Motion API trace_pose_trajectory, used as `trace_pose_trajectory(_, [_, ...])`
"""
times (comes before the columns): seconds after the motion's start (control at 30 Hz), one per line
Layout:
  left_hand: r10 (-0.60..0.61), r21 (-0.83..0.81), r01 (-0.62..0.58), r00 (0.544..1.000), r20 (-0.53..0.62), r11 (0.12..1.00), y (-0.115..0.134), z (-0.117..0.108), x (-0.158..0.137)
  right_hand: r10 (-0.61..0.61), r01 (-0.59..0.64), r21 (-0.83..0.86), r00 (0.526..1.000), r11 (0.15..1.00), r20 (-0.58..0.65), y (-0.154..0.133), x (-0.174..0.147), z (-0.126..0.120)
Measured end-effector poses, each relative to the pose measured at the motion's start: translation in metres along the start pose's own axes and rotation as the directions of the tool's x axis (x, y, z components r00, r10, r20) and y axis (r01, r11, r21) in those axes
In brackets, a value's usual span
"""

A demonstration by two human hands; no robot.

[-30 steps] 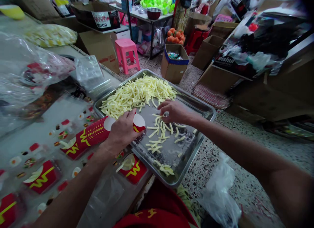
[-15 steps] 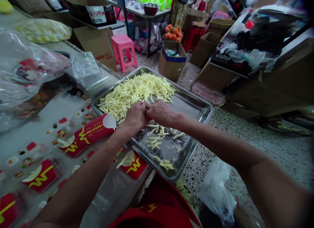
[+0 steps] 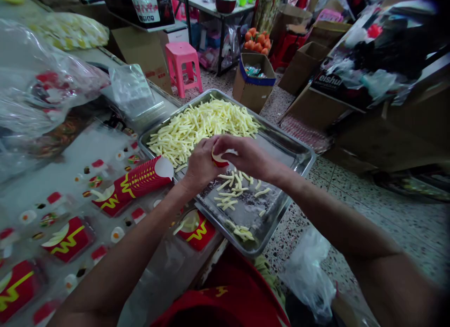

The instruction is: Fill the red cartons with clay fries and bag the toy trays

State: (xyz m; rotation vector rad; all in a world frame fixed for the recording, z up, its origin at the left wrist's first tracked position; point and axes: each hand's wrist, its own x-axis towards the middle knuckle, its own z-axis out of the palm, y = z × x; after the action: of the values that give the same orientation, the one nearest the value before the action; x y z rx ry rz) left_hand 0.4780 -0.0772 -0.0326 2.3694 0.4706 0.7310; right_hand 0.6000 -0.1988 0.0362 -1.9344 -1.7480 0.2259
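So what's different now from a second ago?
The left hand has moved rightward, farther over the tray, bringing the red carton to the right hand, which was apart from it and is now at its mouth. The big pale-strip pile and carton stack stayed put.

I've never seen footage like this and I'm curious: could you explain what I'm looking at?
There is no machine here. One camera, worn on a person's head, takes every picture, looking forward and down at their bare hands. The left hand holds a small red carton; the right hand has its fingers at the carton's opening. Below is a metal tray, with a heap of pale strips at its far side and loose strips nearer. On the table to the left lies a nested stack of red cartons.
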Motion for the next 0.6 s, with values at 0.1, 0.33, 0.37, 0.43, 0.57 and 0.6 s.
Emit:
trace_pose_trajectory(0.1, [-0.051, 0.048, 0.05, 0.998, 0.022, 0.998, -0.004, -0.012, -0.006, -0.161, 0.171, -0.076, 0.979, 0.982, 0.126, 0.028, -0.023, -0.012])
trace_pose_trajectory(0.33, [-0.006, 0.064, 0.001, 0.997, 0.081, 0.998, 0.007, -0.032, -0.025, -0.189, 0.287, -0.166, 0.877, 0.944, 0.443, 0.063, -0.051, 0.016])
trace_pose_trajectory(0.37, [-0.003, 0.063, -0.003, 0.996, 0.085, 0.998, 0.008, -0.035, -0.028, -0.189, 0.28, -0.155, 0.879, 0.947, 0.437, 0.065, -0.051, 0.019])
trace_pose_trajectory(0.43, [-0.018, 0.071, 0.011, 0.996, 0.09, 0.997, 0.009, -0.04, -0.034, -0.188, 0.265, -0.131, 0.887, 0.955, 0.422, 0.068, -0.049, 0.02])
trace_pose_trajectory(0.57, [-0.082, 0.083, 0.074, 0.992, 0.099, 0.994, 0.005, -0.048, -0.04, -0.209, 0.203, 0.052, 0.933, 0.978, 0.292, 0.076, -0.051, 0.013])
trace_pose_trajectory(0.6, [-0.087, 0.078, 0.08, 0.991, 0.102, 0.994, 0.004, -0.05, -0.041, -0.194, 0.169, 0.119, 0.947, 0.979, 0.255, 0.077, -0.051, 0.011])
